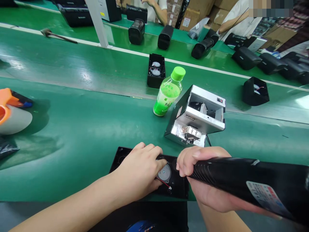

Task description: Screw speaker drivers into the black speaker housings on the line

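My right hand (207, 174) is wrapped around a black electric screwdriver (231, 175), whose body runs off to the right edge. Its tip is hidden behind the fingers. Below the bench machine lies a black speaker panel (177, 190), flat at the table's near edge. A round grey speaker driver (164, 174) sits in it, with a thin red and black wire ending in a small white plug (170, 188). My left hand (145, 169) rests over the panel with curled fingers, gripping it beside the driver; the fingertips are partly hidden.
A silver screw feeder (200, 112) and a green-capped bottle (169, 91) stand just beyond the panel. Open black speaker boxes (156, 79) sit on the conveyor. An orange and white tape dispenser (16, 116) is at left. Co-workers (156, 11) are across the line.
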Tool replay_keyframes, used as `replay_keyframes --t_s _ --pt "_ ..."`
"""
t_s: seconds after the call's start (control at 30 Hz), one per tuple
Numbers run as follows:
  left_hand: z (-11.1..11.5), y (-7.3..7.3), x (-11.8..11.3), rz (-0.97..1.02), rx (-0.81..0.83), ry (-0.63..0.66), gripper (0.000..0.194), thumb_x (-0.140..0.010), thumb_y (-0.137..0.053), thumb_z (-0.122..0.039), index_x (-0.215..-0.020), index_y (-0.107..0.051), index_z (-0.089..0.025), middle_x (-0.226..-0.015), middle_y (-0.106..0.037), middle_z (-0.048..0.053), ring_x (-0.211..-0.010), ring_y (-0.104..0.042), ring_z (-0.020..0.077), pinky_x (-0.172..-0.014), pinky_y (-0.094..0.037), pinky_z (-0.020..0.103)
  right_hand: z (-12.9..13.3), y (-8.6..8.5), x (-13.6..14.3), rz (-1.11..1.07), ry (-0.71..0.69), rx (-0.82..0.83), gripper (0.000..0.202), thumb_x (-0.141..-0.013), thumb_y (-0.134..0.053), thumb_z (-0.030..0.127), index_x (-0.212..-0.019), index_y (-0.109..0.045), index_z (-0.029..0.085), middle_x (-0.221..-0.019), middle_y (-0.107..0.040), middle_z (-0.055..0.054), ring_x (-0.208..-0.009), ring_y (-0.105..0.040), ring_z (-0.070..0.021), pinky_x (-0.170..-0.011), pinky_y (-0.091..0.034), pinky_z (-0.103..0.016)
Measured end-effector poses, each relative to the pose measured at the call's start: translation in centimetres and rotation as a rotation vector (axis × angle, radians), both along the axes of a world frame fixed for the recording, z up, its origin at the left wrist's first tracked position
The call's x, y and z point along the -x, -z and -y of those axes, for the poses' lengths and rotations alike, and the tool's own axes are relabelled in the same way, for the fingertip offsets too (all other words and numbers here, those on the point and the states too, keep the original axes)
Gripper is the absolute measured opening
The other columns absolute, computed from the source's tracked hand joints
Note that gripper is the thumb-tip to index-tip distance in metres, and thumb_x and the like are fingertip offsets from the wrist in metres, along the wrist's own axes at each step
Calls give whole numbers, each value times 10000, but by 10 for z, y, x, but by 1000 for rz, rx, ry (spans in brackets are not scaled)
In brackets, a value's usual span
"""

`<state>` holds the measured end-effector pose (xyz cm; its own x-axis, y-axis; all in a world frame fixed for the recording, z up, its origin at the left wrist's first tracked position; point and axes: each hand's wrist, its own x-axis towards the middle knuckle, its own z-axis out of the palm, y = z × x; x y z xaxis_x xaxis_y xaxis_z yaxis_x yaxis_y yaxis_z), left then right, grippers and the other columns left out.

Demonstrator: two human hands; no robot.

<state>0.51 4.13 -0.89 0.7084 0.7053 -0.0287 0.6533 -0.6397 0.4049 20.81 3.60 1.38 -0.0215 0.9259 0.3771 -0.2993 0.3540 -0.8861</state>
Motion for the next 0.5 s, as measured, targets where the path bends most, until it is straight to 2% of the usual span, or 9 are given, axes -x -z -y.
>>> replay_keyframes --t_s 0.13,0.3,0.37,0.43,0.5 --pt "-1 -2 -2 -25 12 2 326 -904 -845 -399 -1191 -781 -260 -1294 -729 74 -1145 -699 294 -909 -463 478 -2 1 -1 43 -43 -75 739 -833 -616 941 -1089 -814 277 -685 -715 -2 -548 -660 -200 -509 -550 -350" --pt "0 -5 -5 -31 28 -9 343 -884 -854 -369 -1207 -791 -269 -1294 -735 61 -1126 -700 291 -911 -476 480 2 4 18 -10 242 -71 678 -903 -598 883 -1021 -800 247 -651 -679 19 -487 -607 -177 -490 -515 -343" --pt "1 -5 -4 -24 25 -18 353 -881 -859 -372 -1213 -792 -273 -1282 -735 61 -1106 -700 290 -910 -480 479 2 4 23 18 289 -78 757 -841 -574 955 -991 -788 245 -651 -685 26 -471 -613 -170 -482 -521 -337" --pt "2 -3 -3 -16 17 -26 360 -873 -869 -385 -1206 -793 -272 -1273 -735 64 -1096 -697 293 -914 -483 478 2 -2 22 55 263 -56 811 -766 -566 1008 -994 -775 259 -628 -691 36 -449 -610 -168 -467 -526 -328" --pt "2 -2 -2 -8 10 -27 367 -872 -877 -403 -1201 -792 -266 -1265 -735 67 -1094 -695 294 -922 -488 477 5 -16 14 51 229 -24 781 -782 -603 978 -1068 -763 269 -622 -693 32 -448 -595 -179 -461 -520 -334"
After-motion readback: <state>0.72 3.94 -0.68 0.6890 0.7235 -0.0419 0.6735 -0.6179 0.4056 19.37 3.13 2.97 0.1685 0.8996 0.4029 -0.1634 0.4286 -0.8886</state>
